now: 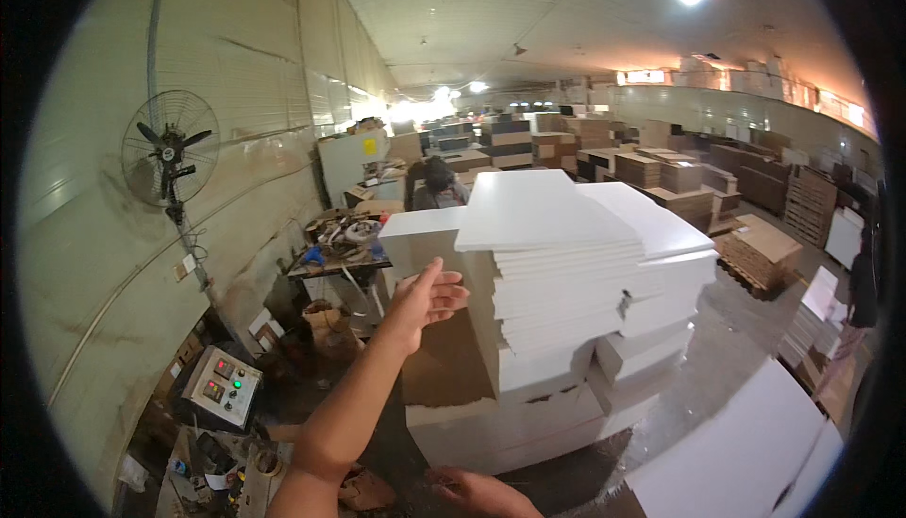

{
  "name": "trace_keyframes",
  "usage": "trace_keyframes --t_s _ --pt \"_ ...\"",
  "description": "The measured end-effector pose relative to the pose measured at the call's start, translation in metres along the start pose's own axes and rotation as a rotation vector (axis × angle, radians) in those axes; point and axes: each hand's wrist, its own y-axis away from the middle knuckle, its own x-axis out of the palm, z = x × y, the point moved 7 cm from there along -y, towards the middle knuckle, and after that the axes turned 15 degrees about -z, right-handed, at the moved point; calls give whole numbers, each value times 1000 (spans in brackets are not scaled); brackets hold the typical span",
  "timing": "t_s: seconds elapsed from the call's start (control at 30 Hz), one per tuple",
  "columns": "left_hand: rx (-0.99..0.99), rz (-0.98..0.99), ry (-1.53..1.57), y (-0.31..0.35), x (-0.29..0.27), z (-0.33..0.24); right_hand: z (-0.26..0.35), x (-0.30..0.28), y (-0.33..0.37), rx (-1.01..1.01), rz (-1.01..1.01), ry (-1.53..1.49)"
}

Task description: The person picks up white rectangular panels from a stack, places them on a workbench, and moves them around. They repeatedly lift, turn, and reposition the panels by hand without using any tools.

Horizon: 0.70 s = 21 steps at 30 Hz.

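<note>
My left hand (427, 305) is stretched forward at mid-height, thumb raised and fingers loosely bent and apart, with nothing in it. Just right of it stands a tall stack of white panels (566, 301), uneven along its edges, and the hand looks apart from it. The top panel (538, 211) lies askew over the others. Low in the picture, at the bottom edge, my right hand (481, 496) is partly cut off and its fingers are in shadow; whether it holds anything is hidden. Beyond it is the lower white block of panels (510, 433) under the stack.
A white panel surface (741, 442) spreads at the lower right. On the left are a control box (222, 388) with lit displays, a cluttered bench (344, 240) and a wall fan (172, 150). A person (440, 186) is behind the stack; another (861, 282) stands far right, near pallets (760, 249).
</note>
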Motion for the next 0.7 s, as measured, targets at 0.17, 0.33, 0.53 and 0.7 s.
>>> trace_keyframes --t_s 0.17,0.33,0.53,0.7 --pt "-67 -45 29 -63 25 19 39 -94 -59 115 -228 -302" --pt "90 -37 72 -86 33 16 96 -168 -96 -116 -573 -178" --pt "-78 -117 23 -100 33 32 109 -220 -127 -266 -808 -442" --pt "48 -40 197 -109 45 29 101 -239 -137 -257 -931 -424"
